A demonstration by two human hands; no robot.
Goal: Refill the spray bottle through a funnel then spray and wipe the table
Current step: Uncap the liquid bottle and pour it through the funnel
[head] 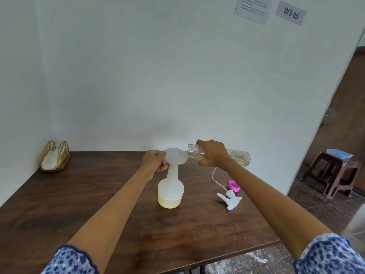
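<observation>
- The desk (pixel 79 194) carries the spray bottle (pixel 171 191), which stands upright near its middle and serves as landmark; pale yellow liquid fills only its base.
- The refill bottle (pixel 233 156) is tipped nearly level above and right of the spray bottle, mouth over the funnel (pixel 175 156). The right hand (pixel 212 154) has its fingers wrapped round the neck end. It looks smooth and possibly slippery if wet.
- The funnel sits in the spray bottle's neck; the left hand (pixel 155 161) pinches its rim. Thin, light plastic, probably tippy, so steadying the rim seems wise.
- The trigger head (pixel 230 198) lies right of the spray bottle, beside a pink cap (pixel 234 185).
</observation>
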